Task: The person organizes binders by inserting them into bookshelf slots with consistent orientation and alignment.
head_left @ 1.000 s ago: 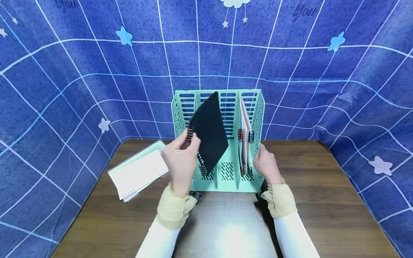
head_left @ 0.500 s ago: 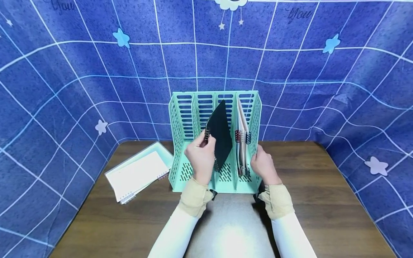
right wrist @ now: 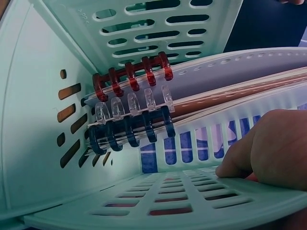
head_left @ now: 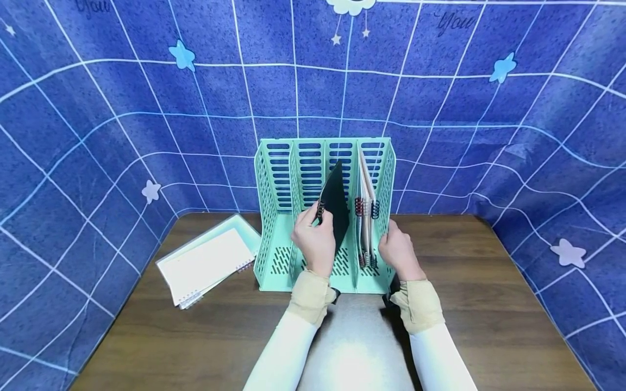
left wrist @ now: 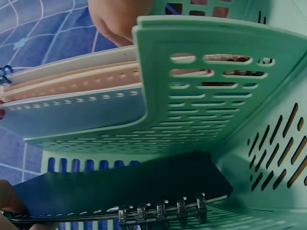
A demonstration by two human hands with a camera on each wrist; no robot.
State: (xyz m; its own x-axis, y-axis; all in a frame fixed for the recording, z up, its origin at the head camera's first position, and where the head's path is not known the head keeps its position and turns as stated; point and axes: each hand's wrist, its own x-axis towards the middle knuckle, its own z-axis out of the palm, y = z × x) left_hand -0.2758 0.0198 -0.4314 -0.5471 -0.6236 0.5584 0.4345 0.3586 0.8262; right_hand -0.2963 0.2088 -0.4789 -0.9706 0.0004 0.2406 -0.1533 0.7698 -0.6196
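My left hand (head_left: 317, 241) pinches a black spiral notebook (head_left: 335, 198) by its ringed edge. The notebook stands upright, its lower part inside the third compartment from the left of a mint-green file rack (head_left: 262, 212). In the left wrist view the black notebook (left wrist: 129, 184) has its bottom corner close to the slotted floor of that compartment. My right hand (head_left: 400, 250) grips the rack's right side wall; in the right wrist view the thumb side of the hand (right wrist: 283, 146) shows inside the wall. Several ring-bound notebooks (head_left: 367, 228) stand in the rightmost compartment, with red, clear and dark rings.
White and pale-green notebooks (head_left: 210, 266) lie stacked at a slant on the brown wooden table (head_left: 161, 347), left of the rack. A blue cloth (head_left: 215, 163) with white grid lines and stars hangs behind the table and along both sides.
My left hand has carried the black notebook rightward and lowered it into the third compartment. The right hand keeps its grip on the rack's side wall.
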